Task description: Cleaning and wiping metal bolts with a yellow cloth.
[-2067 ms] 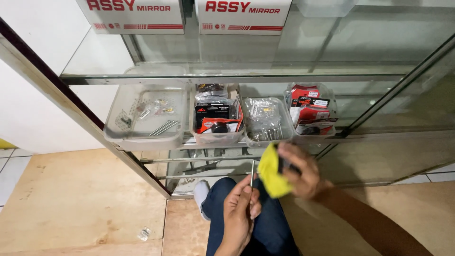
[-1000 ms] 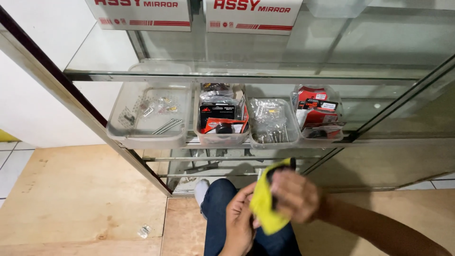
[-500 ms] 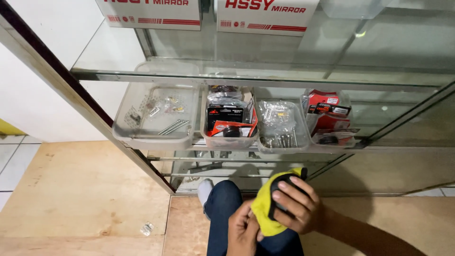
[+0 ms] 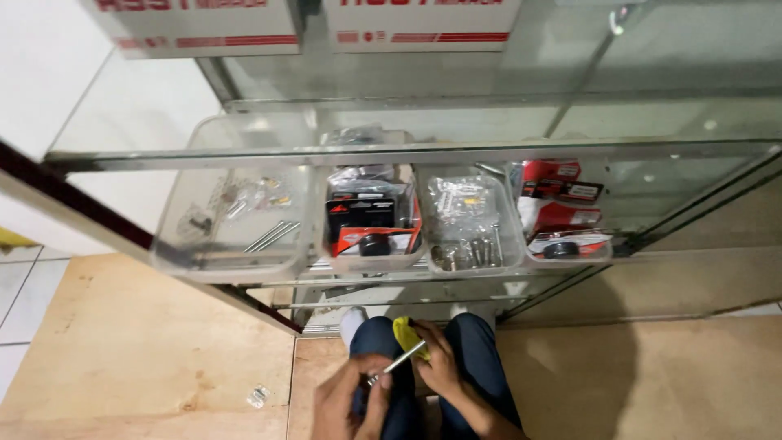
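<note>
Over the lap, both hands pinch a metal rod (image 4: pixel 397 363) angled up-right: left hand (image 4: pixel 352 403), right hand (image 4: pixel 440 368).

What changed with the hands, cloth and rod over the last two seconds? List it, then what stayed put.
The right hand came down from in front of the shelf to the lap. The yellow cloth, first bunched large in that hand, now shows only a corner. The metal rod, upright earlier, lies slanted between both hands; the left hand grips its lower end. The four trays and the boxes above stayed put.
</note>
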